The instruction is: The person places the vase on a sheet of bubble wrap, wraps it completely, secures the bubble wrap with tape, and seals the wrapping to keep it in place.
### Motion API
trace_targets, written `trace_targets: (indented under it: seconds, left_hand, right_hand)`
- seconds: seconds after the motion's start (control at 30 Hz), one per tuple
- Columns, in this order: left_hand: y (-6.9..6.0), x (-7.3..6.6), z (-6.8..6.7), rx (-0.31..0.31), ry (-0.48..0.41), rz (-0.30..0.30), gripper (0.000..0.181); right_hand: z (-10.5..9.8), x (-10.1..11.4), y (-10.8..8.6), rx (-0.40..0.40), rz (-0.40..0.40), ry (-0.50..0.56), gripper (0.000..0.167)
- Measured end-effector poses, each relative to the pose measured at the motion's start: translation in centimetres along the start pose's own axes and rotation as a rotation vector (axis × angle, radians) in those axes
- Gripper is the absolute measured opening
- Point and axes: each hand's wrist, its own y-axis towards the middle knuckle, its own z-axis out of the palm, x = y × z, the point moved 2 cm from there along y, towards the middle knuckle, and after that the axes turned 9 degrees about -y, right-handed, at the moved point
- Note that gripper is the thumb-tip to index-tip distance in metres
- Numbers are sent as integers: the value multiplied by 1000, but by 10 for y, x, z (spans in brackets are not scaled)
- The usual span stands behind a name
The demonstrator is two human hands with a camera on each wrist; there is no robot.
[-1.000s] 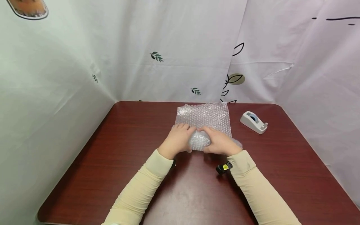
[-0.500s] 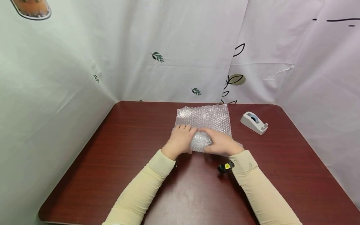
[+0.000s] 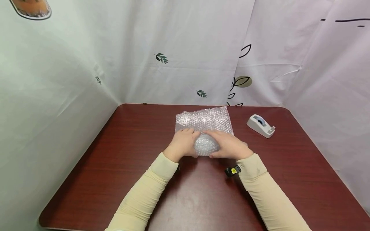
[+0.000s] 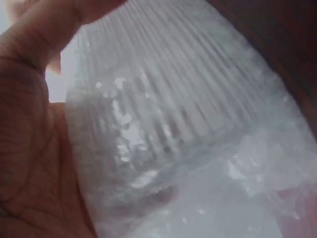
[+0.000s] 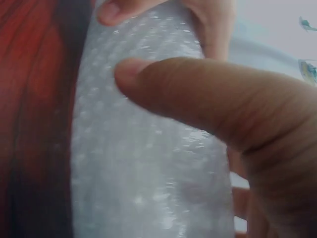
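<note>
A roll of bubble wrap (image 3: 206,145) lies between both hands near the middle of the table, with a flat sheet (image 3: 206,119) of it spreading behind toward the back edge. My left hand (image 3: 183,143) grips the roll's left part, thumb in front and fingers over the top. On the right part, my right hand (image 3: 229,145) holds it the same way. In the right wrist view the thumb presses on the rolled bubble wrap (image 5: 143,158). The left wrist view has the roll's open end (image 4: 168,148) beside the palm. Whatever may be inside cannot be made out.
A white tape dispenser (image 3: 261,125) stands on the dark red table (image 3: 121,154) to the right of the sheet. White printed cloth (image 3: 179,51) hangs close behind the table and along its sides.
The flat sheet has shifted a little to the left and turned slightly. Both hands keep their hold on the roll and have hardly moved.
</note>
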Motion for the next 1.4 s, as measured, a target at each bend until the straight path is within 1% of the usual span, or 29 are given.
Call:
trace_targets:
  seconds: [0.07,0.17,0.3,0.47,0.57,0.67,0.77,0.87,0.97,1.1,1.2,1.27,1.4]
  left_hand:
    - [-1,2,-2,12,-35,-11,90]
    - [-2,6,-3,31,-72,-18,90]
    - [-2,10,-5,47,-101,-17,87]
    - [-1,11,-5,74,-119,-28,90]
    - [-1,11,-5,81,-137,-28,91]
    - [-1,12,-5,78,-145,-17,89]
    - [-3,12,-6,74,-145,-9,89]
    - [-5,12,-7,77,-144,-21,92]
    - [-9,10,-9,71,-140,-40,94]
    - [-13,7,-10,65,-95,-51,98]
    - [-16,5,-10,74,-56,-58,101]
    - [-17,4,-11,78,-43,-68,101]
    - [-20,1,-12,81,-30,-84,100]
  right_hand:
    - [2,2,1,1,1,-37,91]
    - [6,3,3,25,18,-64,93]
    - [10,4,3,52,58,-102,98]
    - [13,3,3,47,98,-151,102]
    - [15,2,3,39,101,-161,100]
    - [15,1,3,21,90,-168,97]
    - [16,0,3,8,85,-160,95]
    - [17,0,3,6,85,-145,93]
    - [17,0,3,20,101,-126,93]
    - [15,1,3,49,135,-93,93]
    - [14,3,2,78,154,-53,94]
    - [13,3,1,91,157,-30,95]
    - [15,3,1,108,165,-17,95]
